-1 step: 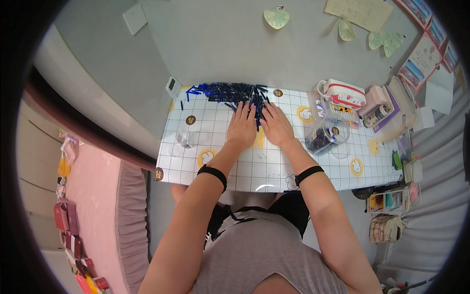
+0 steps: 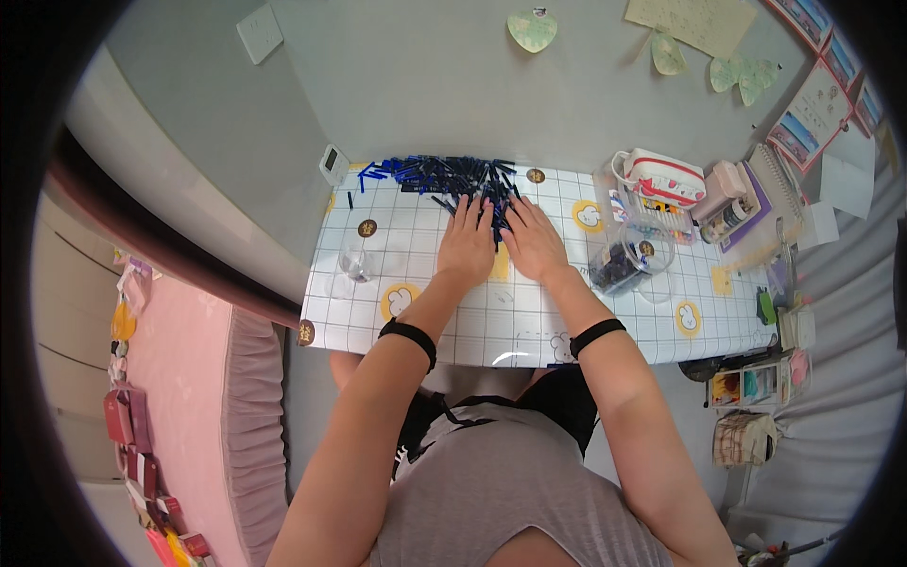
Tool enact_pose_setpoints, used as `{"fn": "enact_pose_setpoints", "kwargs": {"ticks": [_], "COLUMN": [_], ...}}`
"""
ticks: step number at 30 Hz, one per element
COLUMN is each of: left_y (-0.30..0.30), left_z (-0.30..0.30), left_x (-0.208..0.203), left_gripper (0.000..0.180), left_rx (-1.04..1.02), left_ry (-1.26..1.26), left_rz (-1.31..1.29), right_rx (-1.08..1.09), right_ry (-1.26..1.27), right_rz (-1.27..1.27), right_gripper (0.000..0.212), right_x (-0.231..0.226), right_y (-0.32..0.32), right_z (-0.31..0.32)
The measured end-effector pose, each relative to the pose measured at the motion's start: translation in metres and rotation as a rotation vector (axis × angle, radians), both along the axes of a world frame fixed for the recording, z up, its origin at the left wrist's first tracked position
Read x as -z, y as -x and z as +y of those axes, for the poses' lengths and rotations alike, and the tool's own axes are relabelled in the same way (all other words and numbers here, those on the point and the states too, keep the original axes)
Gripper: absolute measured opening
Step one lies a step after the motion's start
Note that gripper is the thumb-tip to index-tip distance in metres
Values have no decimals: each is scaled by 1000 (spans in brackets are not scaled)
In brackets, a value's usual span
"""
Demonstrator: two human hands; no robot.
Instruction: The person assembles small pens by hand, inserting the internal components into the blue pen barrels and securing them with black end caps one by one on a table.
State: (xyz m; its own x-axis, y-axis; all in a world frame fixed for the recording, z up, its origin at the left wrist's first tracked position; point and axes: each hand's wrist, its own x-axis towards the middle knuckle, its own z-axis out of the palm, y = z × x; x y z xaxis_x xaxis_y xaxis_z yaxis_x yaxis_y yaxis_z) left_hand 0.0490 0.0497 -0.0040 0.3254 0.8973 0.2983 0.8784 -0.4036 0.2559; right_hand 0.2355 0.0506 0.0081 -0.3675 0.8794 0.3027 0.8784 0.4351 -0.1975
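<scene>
Grid-lined white cloth with cartoon rabbits covers the table (image 2: 482, 326), pushed up to a plain grey wall (image 2: 416, 85), and two bare hands are right in the thick of it. Left hand (image 2: 467, 244): palm down, fingers stretched forward and slightly apart, tips at the near edge of a pile of slim sticks (image 2: 453, 174), black and deep blue. Right hand (image 2: 536, 244) mirrors it just beside, fingers out straight with small gaps, tips at the same pile's near edge. Neither is curled around anything; whether a piece lies beneath the palms, I can't tell. A narrow tongue of sticks runs down between the two hands, while the main heap spreads along the back edge, jumbled every which way. One lone stick (image 2: 350, 200) lies off to the left.

Moving outward now, black bands (image 2: 409, 340) circle both forearms. Over on the left sits a small clear cup (image 2: 356, 265); on the right, a clear container (image 2: 673, 250) with dark pieces inside. Beyond that, a white pouch with red trim (image 2: 666, 178), then a pink box (image 2: 726, 184). Far left, a pink bed (image 2: 179, 359).
</scene>
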Motion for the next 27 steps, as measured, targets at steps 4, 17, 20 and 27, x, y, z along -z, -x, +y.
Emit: {"fn": "enact_pose_setpoints", "kwargs": {"ticks": [4, 17, 20, 27], "left_y": [-1, 25, 29, 46], "left_z": [-19, -81, -97, -112], "left_x": [-2, -29, -46, -48], "left_gripper": [68, 71, 76, 74], "left_rx": [9, 222, 267, 301], "left_ry": [17, 127, 173, 228], "left_rz": [-5, -121, -249, -572], "right_rx": [20, -76, -73, -59], "right_ry": [27, 308, 224, 283], "right_rz": [-37, 23, 66, 431], "right_gripper": [56, 89, 88, 75], "right_x": [1, -20, -23, -28], "right_y": [3, 4, 7, 20], "right_z": [-17, -90, -111, -138]}}
